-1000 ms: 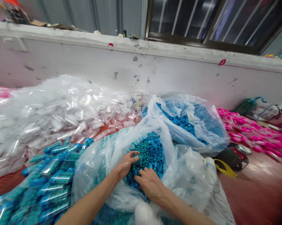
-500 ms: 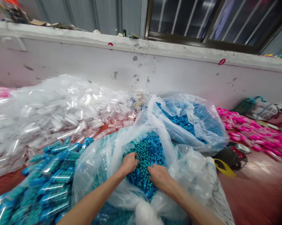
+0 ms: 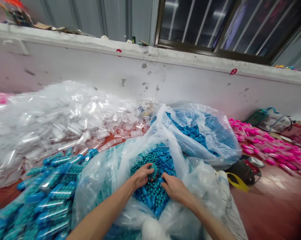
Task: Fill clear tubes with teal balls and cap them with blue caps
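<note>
An open clear plastic bag [image 3: 100, 180] holds teal beads [image 3: 156, 193] and blue plastic pieces [image 3: 165, 160]. Over the beads, my left hand [image 3: 142, 176] is curled round a clear piece filled with teal beads [image 3: 153, 171]; its outline is partly hidden by the fingers. My right hand [image 3: 174, 187] is just to the right, fingers bent together at the blue pieces. Whatever its fingertips pinch is too small to make out. Filled tubes with blue ends [image 3: 56, 196] are piled left of the bag.
Clear empty tubes [image 3: 65, 116] are heaped at the left. Behind the beads, a second bag [image 3: 230, 146] holds blue pieces. Pink-filled tubes [image 3: 272, 143] and a dark bag with a yellow strap [image 3: 242, 171] lie at the right. A white wall [image 3: 190, 83] runs behind.
My left hand has turned palm inward and risen slightly, with a bead-filled piece now showing at its fingers. My right hand has shifted slightly right. The view has moved a little.
</note>
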Tool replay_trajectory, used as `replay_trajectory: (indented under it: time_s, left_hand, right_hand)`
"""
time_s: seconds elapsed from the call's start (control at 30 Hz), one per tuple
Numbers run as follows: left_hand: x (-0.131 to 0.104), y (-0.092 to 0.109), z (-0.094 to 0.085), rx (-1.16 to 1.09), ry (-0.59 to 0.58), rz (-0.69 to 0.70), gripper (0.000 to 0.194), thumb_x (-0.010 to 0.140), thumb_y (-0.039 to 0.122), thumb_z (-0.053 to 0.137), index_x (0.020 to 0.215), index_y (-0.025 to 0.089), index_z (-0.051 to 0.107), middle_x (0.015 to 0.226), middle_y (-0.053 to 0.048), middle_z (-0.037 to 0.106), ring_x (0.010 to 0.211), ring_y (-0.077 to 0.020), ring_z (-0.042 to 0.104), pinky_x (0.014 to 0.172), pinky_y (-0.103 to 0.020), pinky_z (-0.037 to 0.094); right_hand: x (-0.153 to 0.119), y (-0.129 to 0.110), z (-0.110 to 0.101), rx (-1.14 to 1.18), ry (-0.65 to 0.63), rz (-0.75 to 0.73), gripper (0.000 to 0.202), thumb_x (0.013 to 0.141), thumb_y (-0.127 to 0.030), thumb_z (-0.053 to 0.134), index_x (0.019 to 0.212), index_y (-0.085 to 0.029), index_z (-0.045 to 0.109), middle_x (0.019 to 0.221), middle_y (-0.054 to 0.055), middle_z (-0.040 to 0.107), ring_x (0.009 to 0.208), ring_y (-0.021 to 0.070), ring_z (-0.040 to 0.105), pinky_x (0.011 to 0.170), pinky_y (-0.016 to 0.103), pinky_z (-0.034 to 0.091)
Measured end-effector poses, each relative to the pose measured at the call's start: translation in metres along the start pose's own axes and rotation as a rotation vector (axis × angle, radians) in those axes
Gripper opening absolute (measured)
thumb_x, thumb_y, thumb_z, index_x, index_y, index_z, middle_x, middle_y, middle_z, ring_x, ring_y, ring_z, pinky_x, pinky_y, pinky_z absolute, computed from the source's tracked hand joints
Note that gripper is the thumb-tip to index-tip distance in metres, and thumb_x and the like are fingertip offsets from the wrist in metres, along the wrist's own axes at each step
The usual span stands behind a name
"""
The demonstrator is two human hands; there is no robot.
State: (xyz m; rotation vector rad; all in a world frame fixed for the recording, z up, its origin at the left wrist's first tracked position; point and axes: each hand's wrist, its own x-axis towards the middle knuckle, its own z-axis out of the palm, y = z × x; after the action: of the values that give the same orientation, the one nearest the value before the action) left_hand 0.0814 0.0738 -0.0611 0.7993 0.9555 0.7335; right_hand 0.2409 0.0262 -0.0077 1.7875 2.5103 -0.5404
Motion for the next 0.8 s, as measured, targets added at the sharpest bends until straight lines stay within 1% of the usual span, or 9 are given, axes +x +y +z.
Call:
replay_trajectory:
  time_s: [0.13,0.23,0.3,0.4,0.47,0.57,0.63,0.73,0.8]
  left_hand:
    - [-0.02,0.005,-0.007,-0.063,-0.06,0.006,0.048,0.055,0.039,0.072,0.09,0.019,0.045,0.071,0.001,0.057,0.058,-0.0129,0.057,0.052,-0.022,0.039]
    - [-0.031,0.006,-0.01,-0.063,-0.05,0.015,0.046,0.058,0.039,0.07,0.091,0.019,0.045,0.072,0.001,0.059,0.058,-0.0136,0.058,0.053,-0.024,0.039]
    - [-0.037,0.005,-0.01,-0.029,-0.012,0.067,0.044,0.059,0.039,0.07,0.089,0.019,0.046,0.068,0.002,0.058,0.054,-0.0115,0.056,0.052,-0.022,0.037]
    - [-0.043,0.004,-0.01,0.032,0.024,0.128,0.042,0.059,0.042,0.07,0.085,0.017,0.049,0.061,0.003,0.057,0.053,-0.0102,0.053,0.05,-0.021,0.034]
    - [-0.048,0.004,-0.011,0.04,0.028,0.117,0.042,0.06,0.044,0.068,0.084,0.017,0.049,0.06,0.002,0.058,0.054,-0.0113,0.055,0.05,-0.021,0.033]
    - [-0.055,0.006,-0.015,0.001,0.038,0.13,0.043,0.059,0.045,0.069,0.085,0.016,0.05,0.062,0.001,0.059,0.055,-0.0121,0.055,0.052,-0.022,0.034]
    - [-0.06,0.008,-0.02,-0.015,0.054,0.16,0.043,0.058,0.045,0.07,0.085,0.015,0.053,0.064,0.001,0.058,0.057,-0.0113,0.055,0.054,-0.021,0.035]
    - [-0.066,0.01,-0.028,-0.001,0.11,0.172,0.037,0.06,0.043,0.069,0.08,0.015,0.055,0.067,0.0,0.058,0.062,-0.0113,0.055,0.056,-0.021,0.036]
    - [-0.068,0.01,-0.032,-0.006,0.145,0.183,0.035,0.06,0.041,0.069,0.079,0.015,0.056,0.07,0.0,0.059,0.064,-0.0119,0.056,0.059,-0.022,0.038]
  right_hand:
    - [0.011,0.004,-0.002,0.268,0.044,0.003,0.023,0.087,-0.022,0.032,0.1,-0.019,0.051,0.078,0.002,0.064,0.071,0.0146,0.059,0.062,0.022,0.039]
    - [0.017,0.007,0.003,0.415,0.063,0.001,0.031,0.088,-0.018,0.026,0.111,-0.019,0.047,0.079,0.002,0.063,0.066,0.0129,0.059,0.062,0.021,0.042]
    - [0.02,0.007,0.007,0.374,0.135,-0.006,0.033,0.087,-0.016,0.029,0.115,-0.018,0.046,0.088,0.005,0.064,0.076,0.0143,0.06,0.07,0.023,0.042]
    - [0.026,0.002,0.008,0.248,0.226,0.0,0.027,0.082,-0.015,0.038,0.106,-0.016,0.05,0.093,0.008,0.063,0.089,0.0195,0.058,0.079,0.029,0.041]
    - [0.032,-0.002,0.006,0.339,0.25,0.065,0.022,0.083,-0.02,0.038,0.101,-0.017,0.049,0.086,0.007,0.063,0.083,0.0192,0.059,0.073,0.028,0.043]
    - [0.04,-0.004,0.003,0.575,0.254,0.18,0.026,0.086,-0.024,0.031,0.108,-0.015,0.042,0.082,0.005,0.063,0.07,0.0154,0.06,0.061,0.024,0.044]
    - [0.04,-0.003,0.003,0.499,0.213,0.201,0.027,0.086,-0.02,0.031,0.111,-0.014,0.041,0.082,0.005,0.063,0.071,0.0153,0.06,0.061,0.024,0.043]
    - [0.03,-0.004,0.0,0.101,0.225,0.165,0.026,0.086,-0.013,0.033,0.105,-0.018,0.049,0.09,0.007,0.061,0.085,0.0186,0.057,0.07,0.027,0.039]
    - [0.026,-0.008,-0.004,-0.091,0.234,0.089,0.028,0.085,-0.01,0.033,0.1,-0.021,0.053,0.096,0.007,0.059,0.091,0.0199,0.053,0.072,0.028,0.038]
